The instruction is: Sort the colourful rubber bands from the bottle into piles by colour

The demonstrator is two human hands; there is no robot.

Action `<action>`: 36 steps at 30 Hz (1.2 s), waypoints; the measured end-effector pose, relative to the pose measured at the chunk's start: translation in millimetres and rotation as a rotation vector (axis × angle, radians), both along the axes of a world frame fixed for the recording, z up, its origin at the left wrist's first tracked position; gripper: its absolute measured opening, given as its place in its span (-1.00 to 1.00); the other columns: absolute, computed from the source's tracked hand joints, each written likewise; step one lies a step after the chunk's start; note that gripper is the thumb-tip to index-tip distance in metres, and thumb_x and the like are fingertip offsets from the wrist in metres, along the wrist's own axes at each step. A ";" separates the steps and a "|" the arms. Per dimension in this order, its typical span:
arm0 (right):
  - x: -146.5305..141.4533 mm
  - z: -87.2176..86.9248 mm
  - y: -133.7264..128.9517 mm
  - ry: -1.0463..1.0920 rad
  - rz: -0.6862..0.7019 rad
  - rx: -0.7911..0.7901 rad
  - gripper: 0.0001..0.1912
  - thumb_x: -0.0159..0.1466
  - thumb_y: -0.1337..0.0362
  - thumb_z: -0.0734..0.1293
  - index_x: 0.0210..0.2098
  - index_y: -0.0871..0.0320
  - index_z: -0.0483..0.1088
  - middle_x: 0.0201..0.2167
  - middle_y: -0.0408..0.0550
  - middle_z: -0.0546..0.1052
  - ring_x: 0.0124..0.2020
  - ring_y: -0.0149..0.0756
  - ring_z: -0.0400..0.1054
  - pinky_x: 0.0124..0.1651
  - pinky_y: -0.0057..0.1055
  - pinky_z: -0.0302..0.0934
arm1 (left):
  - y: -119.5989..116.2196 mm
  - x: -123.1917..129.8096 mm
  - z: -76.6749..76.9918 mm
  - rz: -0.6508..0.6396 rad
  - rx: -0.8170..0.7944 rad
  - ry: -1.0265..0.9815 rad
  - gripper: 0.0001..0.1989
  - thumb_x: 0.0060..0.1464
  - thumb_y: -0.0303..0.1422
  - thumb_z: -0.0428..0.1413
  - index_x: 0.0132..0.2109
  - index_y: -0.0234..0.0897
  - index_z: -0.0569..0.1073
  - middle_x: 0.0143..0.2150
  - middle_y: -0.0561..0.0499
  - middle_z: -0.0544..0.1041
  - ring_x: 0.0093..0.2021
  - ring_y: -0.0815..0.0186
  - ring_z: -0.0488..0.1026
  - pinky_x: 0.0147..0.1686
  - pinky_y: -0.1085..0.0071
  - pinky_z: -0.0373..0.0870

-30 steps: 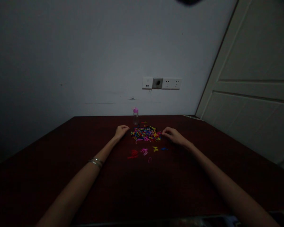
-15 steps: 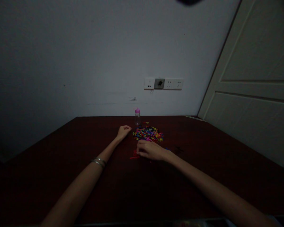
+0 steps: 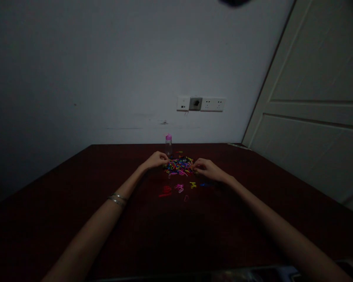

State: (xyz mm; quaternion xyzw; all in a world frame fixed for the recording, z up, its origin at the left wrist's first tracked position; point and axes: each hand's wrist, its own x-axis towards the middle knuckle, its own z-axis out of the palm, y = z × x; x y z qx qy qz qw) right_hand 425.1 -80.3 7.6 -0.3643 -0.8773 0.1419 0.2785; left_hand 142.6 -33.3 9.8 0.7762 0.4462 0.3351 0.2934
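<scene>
Here, the left hand (image 3: 167,161), fingertips together, and right hand (image 3: 193,167), fingertips slightly apart, touch the multicoloured pile (image 3: 179,166).

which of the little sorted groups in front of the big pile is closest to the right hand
The blue group, at the right end of the row. It lies just below the right hand; the yellow, pink and red groups sit farther left.

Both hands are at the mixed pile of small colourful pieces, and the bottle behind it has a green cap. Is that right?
Not quite: the cap is pink, as the head view shows. Both hands, left and right, are indeed at the mixed pile, with the bottle behind it.
</scene>
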 end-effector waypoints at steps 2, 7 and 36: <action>17.6 -10.5 9.8 0.023 -0.065 -0.011 -0.82 0.14 0.32 0.24 -0.30 0.18 0.44 -0.28 -0.02 0.44 -0.25 -0.31 0.32 -0.14 -0.35 0.20 | -6.9 7.2 8.1 -0.095 -0.044 0.060 -0.88 -0.31 -0.39 0.15 -0.53 -0.35 0.53 -0.62 0.04 0.43 -0.60 0.44 0.26 -0.57 0.52 0.10; 45.3 -33.2 19.1 0.034 -0.186 -0.021 -0.79 0.13 0.31 0.21 -0.30 0.17 0.44 -0.28 -0.03 0.45 -0.25 -0.29 0.33 -0.15 -0.35 0.21 | -19.0 20.3 8.8 -0.188 -0.055 0.162 -0.94 -0.37 -0.47 0.15 -0.60 -0.31 0.52 -0.70 0.09 0.38 -0.68 0.47 0.19 -0.63 0.52 0.02; 55.6 -41.5 13.2 0.096 -0.186 0.026 -0.79 0.13 0.33 0.21 -0.29 0.15 0.44 -0.27 -0.04 0.48 -0.21 -0.28 0.35 -0.11 -0.33 0.22 | -31.0 37.1 10.5 -0.408 -0.263 0.367 -0.86 -0.25 -0.49 0.09 -0.45 -0.40 0.51 -0.60 0.08 0.39 -0.58 0.49 0.23 -0.55 0.55 0.09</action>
